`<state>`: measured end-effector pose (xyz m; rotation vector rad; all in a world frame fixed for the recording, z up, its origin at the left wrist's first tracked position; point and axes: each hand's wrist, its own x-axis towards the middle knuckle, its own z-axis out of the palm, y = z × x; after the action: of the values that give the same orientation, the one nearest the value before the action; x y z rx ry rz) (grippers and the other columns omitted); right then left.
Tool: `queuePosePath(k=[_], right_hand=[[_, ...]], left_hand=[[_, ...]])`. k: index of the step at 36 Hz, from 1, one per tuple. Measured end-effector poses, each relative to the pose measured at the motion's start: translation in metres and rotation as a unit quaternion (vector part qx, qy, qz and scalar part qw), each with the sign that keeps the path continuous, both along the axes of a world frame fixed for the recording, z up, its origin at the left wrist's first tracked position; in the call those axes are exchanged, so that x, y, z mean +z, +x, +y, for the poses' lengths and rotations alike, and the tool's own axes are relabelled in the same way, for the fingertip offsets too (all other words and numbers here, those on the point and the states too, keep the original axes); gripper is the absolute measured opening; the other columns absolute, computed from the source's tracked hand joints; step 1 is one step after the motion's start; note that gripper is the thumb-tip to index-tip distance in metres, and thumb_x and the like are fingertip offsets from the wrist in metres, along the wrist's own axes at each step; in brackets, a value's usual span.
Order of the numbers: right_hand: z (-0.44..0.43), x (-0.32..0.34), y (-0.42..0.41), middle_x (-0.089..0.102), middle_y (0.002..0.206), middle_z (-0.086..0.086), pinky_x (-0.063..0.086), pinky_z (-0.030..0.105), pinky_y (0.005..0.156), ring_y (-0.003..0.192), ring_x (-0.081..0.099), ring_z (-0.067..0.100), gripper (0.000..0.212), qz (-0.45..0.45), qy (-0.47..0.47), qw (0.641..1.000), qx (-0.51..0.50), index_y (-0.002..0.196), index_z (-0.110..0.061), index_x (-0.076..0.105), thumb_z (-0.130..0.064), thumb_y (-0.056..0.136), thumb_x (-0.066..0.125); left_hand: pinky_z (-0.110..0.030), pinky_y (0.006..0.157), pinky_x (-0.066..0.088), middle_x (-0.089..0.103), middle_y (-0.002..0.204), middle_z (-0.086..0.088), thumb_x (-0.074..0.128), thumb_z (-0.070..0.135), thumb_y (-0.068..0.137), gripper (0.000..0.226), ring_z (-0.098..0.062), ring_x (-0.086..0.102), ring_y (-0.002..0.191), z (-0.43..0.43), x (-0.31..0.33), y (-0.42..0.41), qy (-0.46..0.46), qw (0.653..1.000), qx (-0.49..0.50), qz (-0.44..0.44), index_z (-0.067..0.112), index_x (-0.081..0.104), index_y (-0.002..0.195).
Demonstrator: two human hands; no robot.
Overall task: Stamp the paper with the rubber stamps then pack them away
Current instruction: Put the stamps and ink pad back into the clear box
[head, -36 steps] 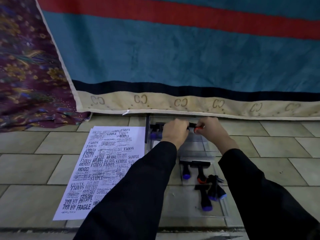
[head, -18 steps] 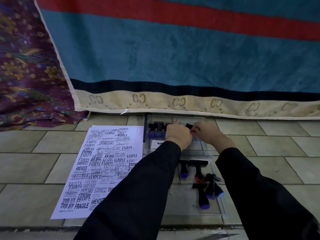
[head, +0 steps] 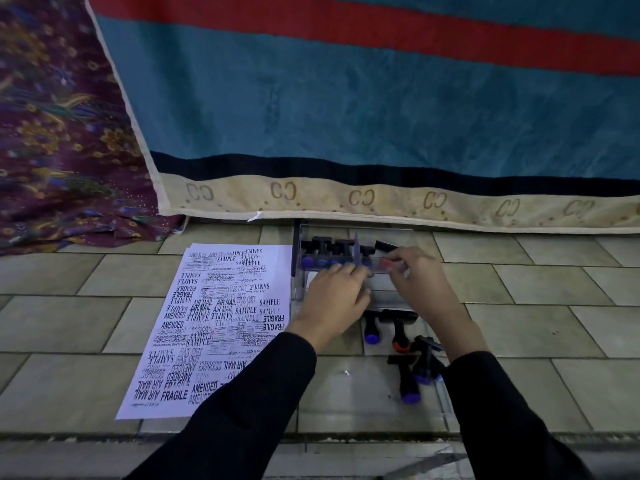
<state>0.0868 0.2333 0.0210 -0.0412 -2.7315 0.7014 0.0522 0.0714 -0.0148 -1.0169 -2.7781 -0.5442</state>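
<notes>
Pinching 1 orange-capped stamp [head: 389,262] in the fingertips of the right hand [head: 420,284], just above the clear case [head: 300,282]. Resting the left hand [head: 334,301] on the case's near wall, fingers curled close together, grip impossible to tell. Leaving loose stamps [head: 372,329] just nearer than the case, stamped paper [head: 221,323] just left of it.

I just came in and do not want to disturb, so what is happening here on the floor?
A person is packing rubber stamps into a clear case. The right hand pinches a red stamp beside the row of stamps already standing in the case. The left hand is at the case too, but its grip is blurred. Several loose stamps lie nearer the person, not yet packed. The paper on the left is full of prints.
</notes>
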Motion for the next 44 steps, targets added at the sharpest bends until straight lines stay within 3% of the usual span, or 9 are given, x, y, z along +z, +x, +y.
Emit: queuePosePath(k=[6, 10, 18, 23, 29, 33, 36, 38, 44], right_hand=[[-0.027, 0.000, 0.059, 0.054, 0.082, -0.008, 0.036, 0.009, 0.063, 0.064, 0.045, -0.003, 0.014, -0.067, 0.015, 0.997, 0.042, 0.093, -0.020, 0.063, -0.012, 0.082, 0.067], [-0.030, -0.007, 0.084, 0.050, 0.075, -0.010, 0.039, 0.019, 0.065, 0.063, 0.044, 0.000, 0.011, -0.136, 0.038, 0.988, 0.054, 0.085, -0.018, 0.063, -0.012, 0.076, 0.064], [-0.030, -0.015, 0.102, 0.059, 0.093, -0.003, 0.038, 0.020, 0.065, 0.082, 0.052, 0.012, 0.015, -0.252, 0.133, 0.957, 0.052, 0.092, -0.022, 0.064, -0.018, 0.080, 0.057], [-0.033, -0.011, 0.106, 0.057, 0.111, 0.001, 0.046, 0.025, 0.079, 0.097, 0.054, 0.016, 0.015, -0.300, 0.140, 0.942, 0.054, 0.099, -0.022, 0.063, -0.017, 0.085, 0.058], [-0.038, 0.009, 0.097, 0.041, 0.140, 0.008, 0.034, 0.020, 0.099, 0.127, 0.041, 0.020, 0.039, -0.388, 0.153, 0.902, 0.113, 0.126, -0.014, 0.053, -0.001, 0.089, 0.052], [-0.041, 0.011, 0.100, 0.054, 0.130, 0.013, 0.040, 0.021, 0.087, 0.120, 0.049, 0.025, 0.030, -0.360, 0.169, 0.909, 0.126, 0.120, -0.008, 0.059, -0.006, 0.091, 0.050], [-0.040, 0.015, 0.102, 0.061, 0.119, 0.004, 0.043, 0.022, 0.089, 0.112, 0.054, 0.020, 0.028, -0.340, 0.133, 0.927, 0.080, 0.112, -0.015, 0.065, -0.007, 0.087, 0.054], [-0.034, 0.017, 0.103, 0.064, 0.108, -0.002, 0.043, 0.016, 0.078, 0.102, 0.058, 0.013, 0.030, -0.319, 0.107, 0.939, 0.069, 0.106, -0.020, 0.068, -0.004, 0.084, 0.057], [-0.016, 0.039, 0.102, 0.068, 0.069, -0.009, 0.051, 0.019, 0.058, 0.063, 0.066, 0.008, 0.031, -0.261, -0.088, 0.960, 0.043, 0.075, -0.026, 0.071, 0.005, 0.075, 0.067]], left_hand=[[-0.030, 0.083, 0.036, 0.060, 0.108, 0.005, 0.046, 0.034, 0.084, 0.036, -0.017, 0.053, 0.102, -0.016, -0.002, 0.027, 0.034, 0.990, -0.009, 0.133, 0.022, 0.064, 0.113], [-0.032, 0.079, 0.044, 0.062, 0.100, 0.004, 0.048, 0.041, 0.088, 0.033, -0.019, 0.057, 0.096, -0.021, -0.009, 0.039, 0.003, 0.992, -0.045, 0.117, 0.024, 0.065, 0.110], [-0.038, 0.088, 0.037, 0.064, 0.114, -0.003, 0.046, 0.049, 0.093, 0.040, -0.024, 0.055, 0.111, -0.017, -0.022, 0.042, -0.110, 0.988, -0.093, 0.057, 0.026, 0.056, 0.124], [-0.036, 0.083, 0.040, 0.066, 0.108, -0.001, 0.050, 0.047, 0.093, 0.036, -0.024, 0.058, 0.107, -0.016, -0.022, 0.042, -0.102, 0.987, -0.102, 0.064, 0.028, 0.057, 0.122], [-0.033, 0.073, 0.039, 0.065, 0.106, -0.001, 0.052, 0.044, 0.094, 0.035, -0.026, 0.062, 0.101, -0.012, -0.018, 0.044, -0.099, 0.986, -0.114, 0.064, 0.028, 0.056, 0.125], [-0.032, 0.064, 0.030, 0.066, 0.098, -0.003, 0.052, 0.031, 0.093, 0.025, -0.029, 0.063, 0.092, -0.009, -0.012, 0.044, -0.110, 0.986, -0.117, 0.049, 0.023, 0.060, 0.115], [-0.032, 0.062, 0.032, 0.068, 0.096, -0.004, 0.053, 0.031, 0.092, 0.020, -0.030, 0.064, 0.091, -0.010, -0.004, 0.043, -0.120, 0.987, -0.105, 0.034, 0.023, 0.060, 0.109], [-0.032, 0.063, 0.032, 0.069, 0.097, -0.003, 0.053, 0.034, 0.092, 0.017, -0.028, 0.064, 0.093, -0.013, 0.003, 0.041, -0.116, 0.989, -0.091, 0.012, 0.025, 0.061, 0.104], [-0.022, 0.059, 0.035, 0.065, 0.079, 0.017, 0.063, 0.046, 0.083, 0.018, -0.006, 0.057, 0.079, -0.033, 0.040, 0.024, -0.052, 0.981, -0.069, -0.172, 0.039, 0.070, 0.097]])
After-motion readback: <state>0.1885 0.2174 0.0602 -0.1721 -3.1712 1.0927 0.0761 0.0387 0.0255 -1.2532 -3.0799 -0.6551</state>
